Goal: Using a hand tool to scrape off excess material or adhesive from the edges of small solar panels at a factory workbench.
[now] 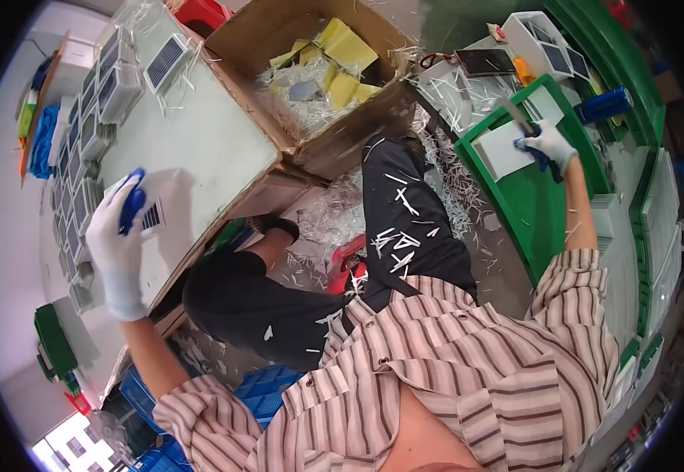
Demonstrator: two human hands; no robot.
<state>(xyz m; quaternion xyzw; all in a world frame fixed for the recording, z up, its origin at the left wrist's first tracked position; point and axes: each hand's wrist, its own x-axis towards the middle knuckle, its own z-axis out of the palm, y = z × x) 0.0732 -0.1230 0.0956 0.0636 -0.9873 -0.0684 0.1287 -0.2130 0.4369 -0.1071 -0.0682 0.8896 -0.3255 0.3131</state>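
Note:
My left hand [116, 236], in a white glove with blue coating, is raised over the pale tabletop on the left. Its fingers are loosely bent, and nothing shows in them. Beside it lies a small white card with a dark striped panel [152, 217]. On the right, my right hand [550, 151], gloved the same way, is closed around a flat grey blade-like tool [518, 116]. The blade points up and left over a stack of white card [501, 152] inside a green tray [507, 220]. My right fingertips are close to the stack's edge.
Stacks of dark-panelled cards [75, 189] line the table's left side. A cardboard box [240, 47] holds paper strips and yellow scraps. Strips litter the floor and my trousers. A phone [486, 62], a white box [545, 43] and a blue can [605, 105] are near the tray.

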